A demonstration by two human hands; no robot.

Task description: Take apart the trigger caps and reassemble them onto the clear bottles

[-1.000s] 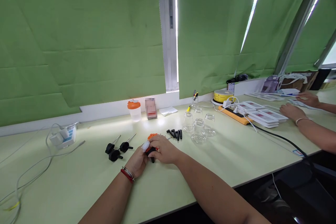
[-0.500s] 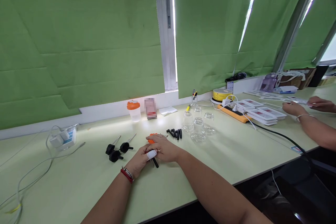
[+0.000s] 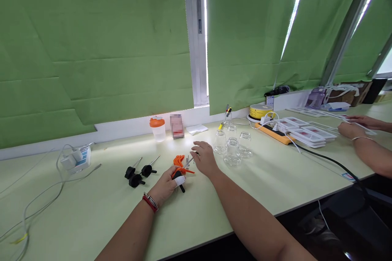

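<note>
Steadying a black lid (image 3: 177, 175), my left hand (image 3: 165, 184) clasps it, rod (image 3: 189, 162) angled two o'clock within reach of my right hand (image 3: 206, 160), grip unclear.

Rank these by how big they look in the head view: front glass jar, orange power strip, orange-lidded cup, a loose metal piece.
1. Orange power strip
2. Front glass jar and orange-lidded cup: too alike to rank, and the jar looks nearer.
3. Loose metal piece

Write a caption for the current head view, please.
Left hand gripping a black-and-orange part, right hand at a metal rod, between three black pieces and clear jars.
</note>
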